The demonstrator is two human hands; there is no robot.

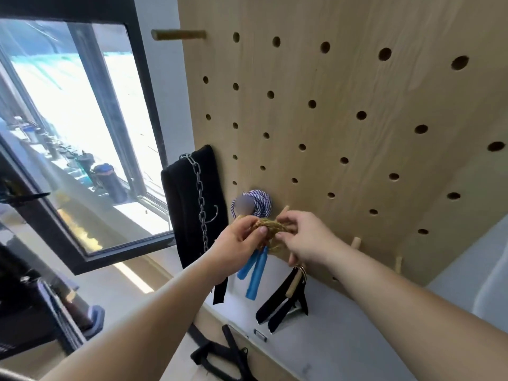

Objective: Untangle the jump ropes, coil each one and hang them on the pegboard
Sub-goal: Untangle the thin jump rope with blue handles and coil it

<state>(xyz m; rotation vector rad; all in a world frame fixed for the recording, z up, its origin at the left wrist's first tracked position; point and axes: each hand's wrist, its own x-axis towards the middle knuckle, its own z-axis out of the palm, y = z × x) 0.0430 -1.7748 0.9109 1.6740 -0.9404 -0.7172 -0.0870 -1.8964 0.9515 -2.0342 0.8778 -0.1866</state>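
Note:
A coiled tan jump rope (270, 227) with two blue handles (254, 273) hanging below it is held up against the wooden pegboard (343, 119). My left hand (239, 237) grips the coil's left side with thumb on top. My right hand (305, 237) pinches the coil's right side near a short wooden peg (286, 209). Just above, a coiled purple-and-white rope (259, 203) hangs on a peg of the board.
A black padded strap with a metal chain (202, 204) hangs at the board's left edge. Black straps with a wooden handle (291, 287) hang below my right hand. More pegs (355, 242) stick out lower right. A long peg (178, 34) sits top left; an open window (82, 133) is left.

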